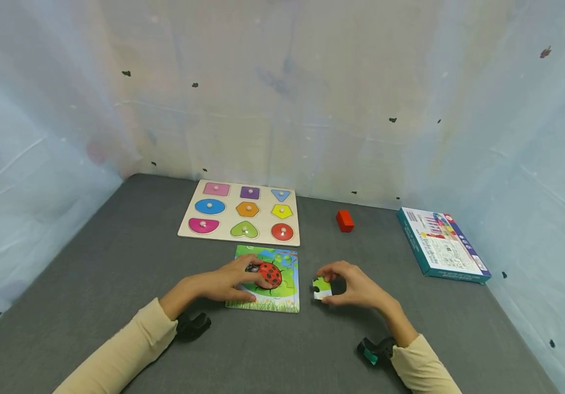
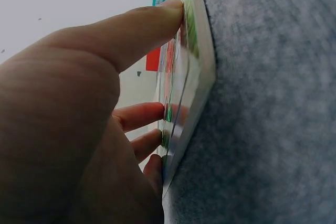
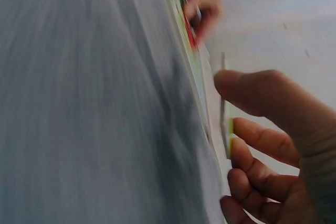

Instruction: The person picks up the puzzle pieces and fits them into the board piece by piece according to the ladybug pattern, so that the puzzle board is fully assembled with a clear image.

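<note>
A square ladybug jigsaw puzzle (image 1: 286, 290) lies on the dark grey table, with a red, black-spotted beetle in its picture. My left hand (image 1: 235, 278) rests on its left part with the fingers spread. In the left wrist view, the thumb (image 2: 142, 27) and fingertips touch the puzzle's surface. Part of the picture is hidden under that hand. To the right of the puzzle, my right hand (image 1: 353, 285) pinches a green-and-white jigsaw piece (image 1: 321, 288) between thumb and fingers. The piece (image 3: 226, 124) appears edge-on in the right wrist view, held off the table.
Behind the puzzle lies a wooden peg board (image 1: 223, 237) with coloured shapes. A red block (image 1: 344, 221) sits farther back on the right. At the right edge there is a flat teal-and-white box (image 1: 442, 246). Pale sheeting (image 1: 282, 98) hangs around the table.
</note>
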Demonstrator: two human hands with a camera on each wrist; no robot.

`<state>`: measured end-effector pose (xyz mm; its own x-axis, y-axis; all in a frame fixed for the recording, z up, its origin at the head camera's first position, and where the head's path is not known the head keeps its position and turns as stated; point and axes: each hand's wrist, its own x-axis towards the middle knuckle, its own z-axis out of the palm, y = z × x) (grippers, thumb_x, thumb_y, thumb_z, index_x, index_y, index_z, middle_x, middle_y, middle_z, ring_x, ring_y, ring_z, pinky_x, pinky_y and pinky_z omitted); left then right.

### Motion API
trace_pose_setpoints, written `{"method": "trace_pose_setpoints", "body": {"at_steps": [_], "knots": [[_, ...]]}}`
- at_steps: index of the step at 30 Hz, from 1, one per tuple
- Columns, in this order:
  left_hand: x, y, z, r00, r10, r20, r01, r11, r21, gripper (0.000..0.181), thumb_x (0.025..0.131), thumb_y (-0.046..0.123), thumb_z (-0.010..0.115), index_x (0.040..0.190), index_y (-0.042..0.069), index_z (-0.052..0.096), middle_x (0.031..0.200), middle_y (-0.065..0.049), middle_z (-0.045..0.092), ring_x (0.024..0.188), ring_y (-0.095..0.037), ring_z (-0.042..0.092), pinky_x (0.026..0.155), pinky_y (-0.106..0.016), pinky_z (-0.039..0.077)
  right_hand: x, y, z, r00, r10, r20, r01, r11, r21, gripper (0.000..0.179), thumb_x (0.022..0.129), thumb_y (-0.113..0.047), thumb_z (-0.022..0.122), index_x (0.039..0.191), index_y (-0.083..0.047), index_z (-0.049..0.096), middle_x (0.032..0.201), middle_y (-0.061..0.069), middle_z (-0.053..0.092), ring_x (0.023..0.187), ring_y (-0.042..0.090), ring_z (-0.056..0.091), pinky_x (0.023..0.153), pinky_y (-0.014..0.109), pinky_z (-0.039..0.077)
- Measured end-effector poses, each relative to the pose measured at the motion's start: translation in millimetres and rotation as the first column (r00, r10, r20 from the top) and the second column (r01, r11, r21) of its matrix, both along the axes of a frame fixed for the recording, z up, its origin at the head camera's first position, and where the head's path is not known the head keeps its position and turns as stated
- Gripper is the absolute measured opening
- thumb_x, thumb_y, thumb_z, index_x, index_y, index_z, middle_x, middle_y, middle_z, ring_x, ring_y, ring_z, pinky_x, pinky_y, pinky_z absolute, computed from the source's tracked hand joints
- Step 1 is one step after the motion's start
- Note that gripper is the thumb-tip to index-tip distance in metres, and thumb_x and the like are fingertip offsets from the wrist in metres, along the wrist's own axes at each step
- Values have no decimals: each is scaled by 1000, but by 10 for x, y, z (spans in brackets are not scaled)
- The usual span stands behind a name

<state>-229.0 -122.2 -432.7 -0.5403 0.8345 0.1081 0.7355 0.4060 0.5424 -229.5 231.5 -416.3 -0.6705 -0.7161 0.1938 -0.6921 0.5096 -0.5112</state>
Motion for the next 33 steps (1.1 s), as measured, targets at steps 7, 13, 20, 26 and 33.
{"method": "trace_pose_setpoints", "body": {"at_steps": [7, 13, 20, 26, 33], "knots": [[8, 11, -9, 999, 9, 32, -9, 1000, -1, 32, 89, 32, 63, 119, 23, 61, 142, -18, 30, 132, -38, 24, 99, -58, 28, -18, -473, -118, 996, 93, 8, -93, 996, -17, 43, 77, -34, 76, 113, -13, 63, 95, -4, 61, 86, 12, 54, 78, 31, 44], [13, 18, 4, 998, 33, 59, -31, 999, -34, 34, 89, 31, 63, 123, 26, 60, 143, -16, 28, 133, -35, 23, 101, -58, 26, 18, -633, -132, 997, 63, -37, -62, 998, 20, 40, 76, -35, 77, 110, -16, 67, 97, -6, 62, 88, 11, 53, 80, 32, 42], [24, 21, 18, 999, 43, 29, -41, 998, -43, 33, 89, 28, 64, 122, 28, 59, 143, -14, 29, 132, -31, 25, 102, -55, 28, 43, -677, -139, 998, 50, -36, -49, 998, 35, 39, 77, -37, 75, 111, -19, 68, 100, -7, 61, 99, 9, 47, 86, 33, 41], [33, 25, 21, 1000, 21, -9, -22, 999, -45, 33, 90, 26, 62, 122, 24, 59, 148, -10, 29, 138, -37, 15, 105, -59, 19, 58, -694, -123, 997, 69, -18, -69, 998, 14, 37, 76, -34, 77, 108, -18, 68, 101, -4, 60, 100, 10, 47, 87, 33, 41], [51, 40, 24, 999, 33, -15, -34, 997, -76, 34, 91, 26, 61, 124, 23, 57, 149, -7, 30, 139, -39, 10, 106, -60, 16, 56, -686, -152, 996, 84, -5, -84, 996, 2, 36, 75, -34, 77, 105, -18, 68, 101, -5, 59, 98, 9, 46, 87, 33, 39]]}}
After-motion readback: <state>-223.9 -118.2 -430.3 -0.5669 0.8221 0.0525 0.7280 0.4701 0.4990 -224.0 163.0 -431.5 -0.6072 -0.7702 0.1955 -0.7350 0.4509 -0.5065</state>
